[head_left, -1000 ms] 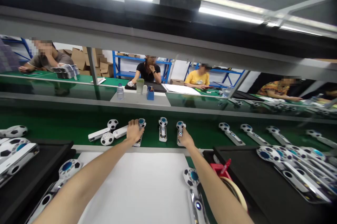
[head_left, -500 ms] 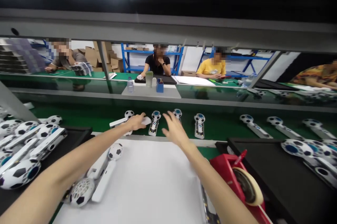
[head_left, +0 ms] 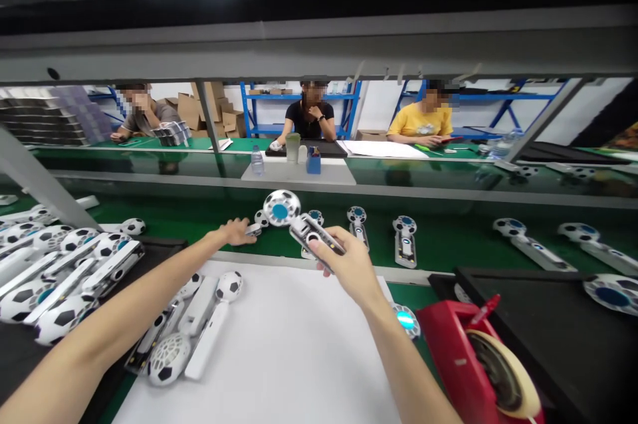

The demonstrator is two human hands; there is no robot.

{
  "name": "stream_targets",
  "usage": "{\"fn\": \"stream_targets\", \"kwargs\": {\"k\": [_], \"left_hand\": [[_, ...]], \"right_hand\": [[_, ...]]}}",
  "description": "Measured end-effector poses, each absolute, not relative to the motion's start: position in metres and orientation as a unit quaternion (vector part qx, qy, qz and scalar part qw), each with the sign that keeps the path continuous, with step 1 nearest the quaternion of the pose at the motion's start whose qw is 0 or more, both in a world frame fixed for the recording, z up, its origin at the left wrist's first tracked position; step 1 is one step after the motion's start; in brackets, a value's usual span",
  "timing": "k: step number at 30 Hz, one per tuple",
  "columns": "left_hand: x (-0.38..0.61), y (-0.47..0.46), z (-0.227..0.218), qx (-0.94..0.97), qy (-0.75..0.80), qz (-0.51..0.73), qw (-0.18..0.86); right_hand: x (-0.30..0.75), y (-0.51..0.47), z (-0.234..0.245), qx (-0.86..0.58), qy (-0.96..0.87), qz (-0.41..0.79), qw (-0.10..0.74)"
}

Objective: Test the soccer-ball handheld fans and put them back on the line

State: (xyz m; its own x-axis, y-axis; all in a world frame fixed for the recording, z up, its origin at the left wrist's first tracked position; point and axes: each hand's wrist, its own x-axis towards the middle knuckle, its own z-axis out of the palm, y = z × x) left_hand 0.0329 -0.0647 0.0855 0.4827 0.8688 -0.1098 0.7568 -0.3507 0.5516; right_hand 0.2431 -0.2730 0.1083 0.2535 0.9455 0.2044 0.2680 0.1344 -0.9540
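Observation:
My right hand (head_left: pixel 343 254) is closed around the handle of a handheld fan (head_left: pixel 282 209), lifted above the white work sheet. This fan has a round football-patterned head with a blue centre, and its handle lies open with the inner parts showing. Farther left, my left hand (head_left: pixel 238 231) reaches over the green bench, its fingers curled on a white fan part (head_left: pixel 253 230). Close to it is a football-patterned fan head (head_left: pixel 261 218); the hand hides some of what lies beneath. Similar open-handled fans (head_left: pixel 405 241) stand in a row on the bench.
Several fans and parts (head_left: pixel 190 318) lie at the left of the white sheet (head_left: pixel 284 337). More fill the black tray (head_left: pixel 164 248) further left. A red tape dispenser (head_left: pixel 456 357) stands at right beside another black tray (head_left: pixel 563 331). Co-workers sit across the bench.
My right hand, empty and spread before, now holds a fan raised off the bench. My left hand has moved left along the bench. The view has swung slightly left.

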Motion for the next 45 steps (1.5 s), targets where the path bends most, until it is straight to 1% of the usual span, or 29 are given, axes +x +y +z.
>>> {"fn": "stream_targets", "kwargs": {"k": [3, 6, 10, 13, 15, 16, 17, 20, 22, 25, 29, 36, 39, 45], "left_hand": [[0.029, -0.064, 0.054, 0.793, 0.527, 0.089, 0.292], [0.035, -0.065, 0.048, 0.773, 0.520, 0.116, 0.343], [0.053, -0.090, 0.070, 0.751, 0.457, 0.227, 0.419], [0.062, -0.139, 0.092, 0.731, 0.379, 0.337, 0.456], [0.063, -0.178, 0.105, 0.715, 0.331, 0.376, 0.488], [0.062, -0.196, 0.111, 0.699, 0.300, 0.388, 0.520], [0.060, -0.212, 0.116, 0.659, 0.261, 0.404, 0.578], [0.057, -0.243, 0.127, 0.564, 0.186, 0.399, 0.699], [0.056, -0.251, 0.131, 0.525, 0.146, 0.383, 0.746], [0.056, -0.253, 0.131, 0.487, 0.094, 0.359, 0.791], [0.052, -0.250, 0.128, 0.477, 0.055, 0.338, 0.809], [0.047, -0.242, 0.132, 0.488, 0.106, 0.347, 0.794], [0.046, -0.238, 0.133, 0.498, 0.127, 0.328, 0.792], [0.041, -0.235, 0.134, 0.510, 0.136, 0.308, 0.792]], "right_hand": [[0.242, -0.280, 0.116, -0.513, -0.457, 0.418, 0.595], [0.241, -0.287, 0.123, -0.462, -0.409, 0.475, 0.627], [0.243, -0.293, 0.128, -0.429, -0.363, 0.504, 0.656], [0.243, -0.298, 0.131, -0.423, -0.343, 0.506, 0.669], [0.242, -0.302, 0.133, -0.422, -0.339, 0.499, 0.677], [0.241, -0.303, 0.134, -0.419, -0.341, 0.495, 0.681], [0.240, -0.305, 0.134, -0.416, -0.347, 0.492, 0.682], [0.237, -0.308, 0.137, -0.411, -0.367, 0.489, 0.677], [0.235, -0.309, 0.138, -0.412, -0.374, 0.486, 0.674], [0.232, -0.311, 0.139, -0.413, -0.369, 0.485, 0.677], [0.227, -0.314, 0.134, -0.416, -0.377, 0.491, 0.666], [0.218, -0.313, 0.130, -0.398, -0.415, 0.521, 0.631], [0.217, -0.314, 0.130, -0.374, -0.423, 0.547, 0.618], [0.222, -0.315, 0.129, -0.389, -0.434, 0.538, 0.609]]}}
